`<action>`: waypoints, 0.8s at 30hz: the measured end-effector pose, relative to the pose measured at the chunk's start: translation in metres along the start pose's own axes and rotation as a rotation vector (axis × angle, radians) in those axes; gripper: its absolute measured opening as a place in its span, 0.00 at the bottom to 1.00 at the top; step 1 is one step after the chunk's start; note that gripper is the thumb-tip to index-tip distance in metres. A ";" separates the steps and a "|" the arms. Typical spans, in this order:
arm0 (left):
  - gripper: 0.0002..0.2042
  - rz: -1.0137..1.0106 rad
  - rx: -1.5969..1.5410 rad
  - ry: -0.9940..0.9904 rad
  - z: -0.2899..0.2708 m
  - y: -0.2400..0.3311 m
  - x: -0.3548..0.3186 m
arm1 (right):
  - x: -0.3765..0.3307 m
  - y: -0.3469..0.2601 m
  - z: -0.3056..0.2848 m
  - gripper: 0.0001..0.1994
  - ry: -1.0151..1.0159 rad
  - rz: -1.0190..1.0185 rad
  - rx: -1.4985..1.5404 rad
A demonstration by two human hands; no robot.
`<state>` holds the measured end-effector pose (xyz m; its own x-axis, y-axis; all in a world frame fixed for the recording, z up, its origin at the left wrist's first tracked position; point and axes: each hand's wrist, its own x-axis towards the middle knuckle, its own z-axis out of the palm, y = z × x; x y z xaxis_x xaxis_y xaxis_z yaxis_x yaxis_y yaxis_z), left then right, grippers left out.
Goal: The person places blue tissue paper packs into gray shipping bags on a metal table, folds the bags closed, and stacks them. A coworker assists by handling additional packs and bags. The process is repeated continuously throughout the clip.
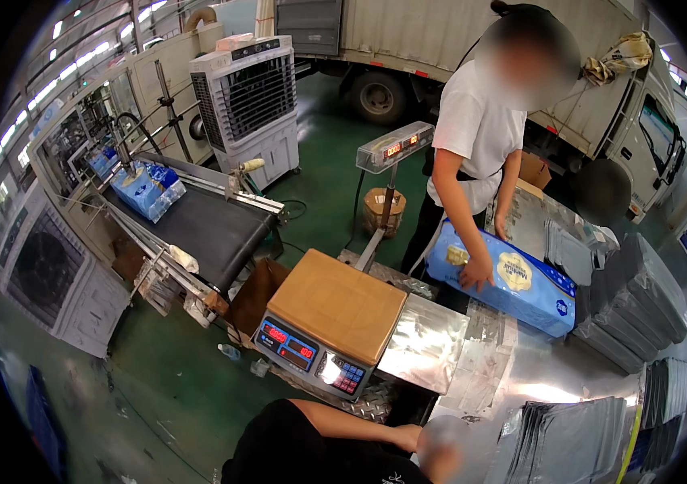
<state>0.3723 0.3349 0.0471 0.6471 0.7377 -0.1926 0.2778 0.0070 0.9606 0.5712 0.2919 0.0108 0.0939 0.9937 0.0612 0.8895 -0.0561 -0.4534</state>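
At the lower edge my left forearm reaches right from a black sleeve. My left hand is beside the metal worktable, close to my right hand. A blurred patch covers part of my hands, so their fingers and anything in them cannot be made out. Just beyond my left arm stands a digital weighing scale with a tan platform and lit red digits. Grey plastic bags lie stacked to the right of my hands. Across the table a co-worker in a white shirt has both hands at a blue plastic-wrapped pack.
A black conveyor belt at the left carries another blue pack. Behind it stands an air cooler. More grey bags are piled at the right. A cardboard box sits between conveyor and scale. A truck is parked behind.
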 end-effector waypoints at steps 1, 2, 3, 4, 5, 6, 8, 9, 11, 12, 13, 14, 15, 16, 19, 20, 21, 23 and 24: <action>0.15 0.032 0.028 0.032 -0.004 0.004 -0.001 | 0.001 -0.004 0.001 0.15 0.010 0.002 -0.004; 0.16 0.064 0.017 0.069 0.001 -0.004 0.000 | 0.001 -0.007 0.002 0.15 0.020 0.004 -0.008; 0.16 0.077 0.014 0.086 0.001 -0.007 0.000 | 0.002 -0.010 0.002 0.15 0.029 0.005 -0.013; 0.16 0.092 0.012 0.098 0.000 -0.006 0.000 | 0.001 -0.013 0.002 0.15 0.028 0.027 -0.042; 0.16 0.089 0.018 0.090 -0.001 -0.005 0.000 | 0.001 -0.016 0.001 0.15 0.028 0.049 -0.071; 0.16 0.083 0.025 0.080 -0.002 -0.004 -0.001 | 0.002 -0.018 0.001 0.15 0.027 0.070 -0.100; 0.16 0.070 0.043 0.049 -0.004 0.000 -0.003 | 0.001 -0.014 0.005 0.15 0.023 0.085 -0.133; 0.16 0.072 0.038 0.043 -0.003 0.003 -0.005 | 0.000 -0.011 0.006 0.15 0.022 0.092 -0.150; 0.16 0.079 0.013 0.048 -0.002 0.005 -0.010 | -0.002 -0.011 0.008 0.15 0.033 0.106 -0.146; 0.16 0.089 -0.006 0.055 -0.001 0.005 -0.012 | -0.003 -0.010 0.009 0.15 0.039 0.114 -0.145; 0.17 0.058 0.002 0.036 -0.002 0.005 -0.013 | -0.003 -0.012 0.008 0.15 0.042 0.113 -0.146; 0.17 0.028 0.010 0.018 -0.003 0.005 -0.014 | -0.003 -0.015 0.007 0.15 0.045 0.113 -0.148; 0.17 -0.002 0.017 -0.001 -0.003 0.006 -0.015 | -0.003 -0.017 0.006 0.15 0.048 0.113 -0.150; 0.17 -0.034 0.029 -0.031 -0.001 0.001 -0.012 | -0.004 -0.019 0.004 0.16 0.057 0.116 -0.146; 0.17 -0.098 0.051 -0.067 0.006 -0.013 -0.004 | -0.003 -0.023 0.001 0.16 0.043 0.132 -0.133; 0.17 -0.094 0.051 -0.056 0.007 -0.013 -0.005 | -0.002 -0.021 0.000 0.16 0.014 0.150 -0.132; 0.17 -0.091 0.051 -0.045 0.007 -0.013 -0.006 | -0.001 -0.019 0.000 0.16 -0.014 0.168 -0.131; 0.17 -0.007 0.067 -0.026 0.005 -0.001 -0.012 | -0.003 -0.015 0.001 0.17 -0.016 0.183 -0.120; 0.17 0.034 0.075 -0.018 0.003 0.004 -0.013 | -0.005 -0.013 0.003 0.17 -0.017 0.191 -0.114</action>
<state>0.3672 0.3230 0.0526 0.6693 0.7246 -0.1644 0.3074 -0.0686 0.9491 0.5581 0.2885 0.0139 0.2587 0.9654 -0.0318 0.9012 -0.2531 -0.3519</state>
